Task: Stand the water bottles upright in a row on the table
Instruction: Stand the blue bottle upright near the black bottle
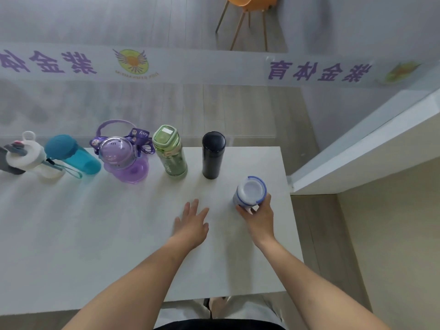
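Several bottles stand upright along the far edge of the white table (119,234): a white one with a loop lid (33,156), a teal one (71,154), a purple one with a strap (121,158), a green one (170,152) and a black flask (213,154). Nearer and to the right, a white bottle with a blue-rimmed lid (251,192) stands upright. My right hand (258,216) grips it from the near side. My left hand (191,225) rests flat on the table with fingers spread, holding nothing.
A dark grey object (9,160) sits at the far left edge beside the white bottle. The table's right edge is close to the blue-rimmed bottle. A white ledge (357,151) runs on the right. An orange chair (250,10) stands beyond a glass partition.
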